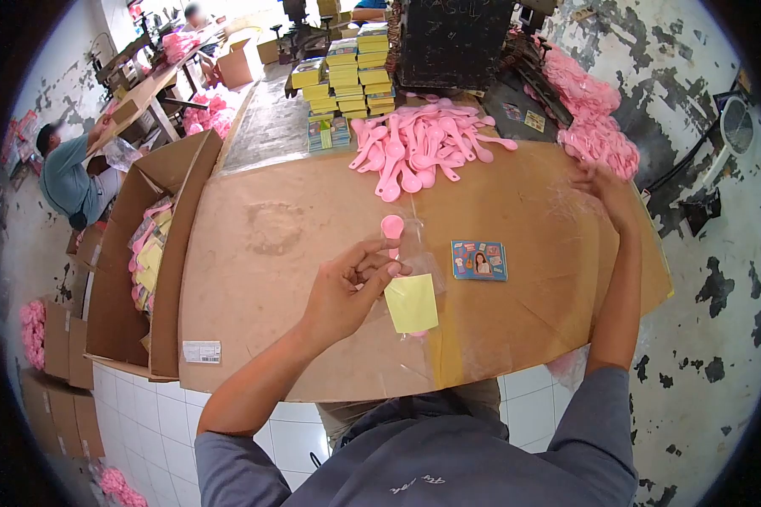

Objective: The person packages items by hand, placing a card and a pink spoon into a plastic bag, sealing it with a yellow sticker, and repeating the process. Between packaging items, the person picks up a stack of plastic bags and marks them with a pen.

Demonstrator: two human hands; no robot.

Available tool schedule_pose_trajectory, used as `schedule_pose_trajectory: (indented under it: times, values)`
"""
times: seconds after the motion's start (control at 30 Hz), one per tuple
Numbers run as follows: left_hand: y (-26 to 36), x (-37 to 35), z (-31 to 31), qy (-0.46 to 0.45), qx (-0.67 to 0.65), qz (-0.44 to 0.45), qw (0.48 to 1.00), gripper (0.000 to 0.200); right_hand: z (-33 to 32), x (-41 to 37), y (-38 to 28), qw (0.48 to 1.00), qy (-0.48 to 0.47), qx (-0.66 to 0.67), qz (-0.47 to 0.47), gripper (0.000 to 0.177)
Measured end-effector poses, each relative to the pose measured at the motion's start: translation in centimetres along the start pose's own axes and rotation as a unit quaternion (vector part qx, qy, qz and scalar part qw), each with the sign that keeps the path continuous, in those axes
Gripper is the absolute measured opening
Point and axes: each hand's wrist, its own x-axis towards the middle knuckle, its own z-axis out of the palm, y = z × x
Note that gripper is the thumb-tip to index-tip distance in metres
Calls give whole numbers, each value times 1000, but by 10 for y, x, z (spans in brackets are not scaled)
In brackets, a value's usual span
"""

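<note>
Pink spoon (392, 226): held bowl-up over the middle of the cardboard top (271, 279), its handle caught together with a clear sleeve (415, 253).
Yellow card (412, 302): hangs below the same pinch; inside the sleeve or only against it, I cannot tell.
Left hand (347, 291): thumb and fingertips closed on the spoon handle, apparently so that the three pieces stay together.
Picture card (479, 259): flat and face up just right of the sleeve, touching neither hand.
Right hand (604, 190): stretched to the far right edge, fingers curled over filmy plastic beside the pink packets (596, 127); no grip can be made out.
Spoon pile (423, 148): loose at the back centre, likely kept within reach.
Open box (156, 253): left of the top, with pink and yellow packets inside.
</note>
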Motion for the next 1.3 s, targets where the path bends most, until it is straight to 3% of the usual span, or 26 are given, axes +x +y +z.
schedule_pose_trajectory:
  times: [0.03, 0.1, 0.13, 0.17, 0.27, 0.37, 0.4, 0.43, 0.5, 0.57, 0.63, 0.67, 0.7, 0.77, 0.87, 0.97, 1.07, 1.17, 1.3]
  values:
    - [1, 1, 0, -1, -6, 2, 1000, 35, 6, 4, -4, 968, 80, -235, 38, 49]
    - [2, 0, 0, -3, -19, 0, 1000, 35, 20, -23, -32, 865, 149, -476, -58, 48]
    - [3, 0, 0, -3, -23, 3, 1000, 35, 17, -22, -41, 943, 120, -296, -95, 49]
    - [3, 0, 0, -3, -28, 5, 1000, 36, 13, -23, -49, 983, 85, -104, -126, 49]
    - [3, 1, 0, -12, -9, 2, 1000, 38, -6, -29, -77, 985, -79, 151, 28, 52]
    - [-1, 1, 2, -12, -49, 7, 999, 39, -12, -10, -53, 982, -40, -83, 165, 47]
    - [-2, 2, 3, -8, -73, 11, 997, 40, -12, -14, -48, 965, 6, -245, 94, 44]
    - [0, 3, 2, -4, -75, 1, 997, 36, -9, -25, -48, 915, 51, -399, 22, 42]
    - [3, 3, 3, 9, -82, -19, 996, 31, -8, -35, -57, 892, 71, -437, -95, 41]
    - [3, 4, 0, 2, -54, -28, 998, 24, -7, -49, -106, 963, 17, -208, -169, 42]
    - [2, 3, -1, -5, -41, -34, 999, 21, -16, -47, -103, 993, -78, 14, -86, 45]
    - [2, 3, -1, -7, -43, -35, 998, 21, -22, -44, -100, 984, -122, 126, -44, 46]
    - [1, 2, -1, -9, -46, -36, 998, 21, -20, -37, -85, 997, -68, -25, -22, 46]
    - [-1, 2, -2, -10, -39, -22, 999, 22, -6, -18, -41, 945, 45, -323, 23, 47]
    - [-5, 1, -4, -2, -30, -36, 999, 22, -1, -29, -8, 913, 98, -346, -190, 35]
    - [-1, 1, -2, 14, -30, -57, 998, 24, 5, -45, -90, 996, 2, -32, -80, 27]
    - [0, 1, 3, 23, -42, -54, 997, 24, -10, -47, -106, 984, -106, 138, -25, 23]
    - [-5, 2, 2, 24, -39, -42, 998, 24, 30, -50, -141, 996, -72, 52, -26, 23]
    - [-8, 1, 2, 20, -22, -28, 999, 25, 116, -71, -202, 963, -161, 57, -210, 34]
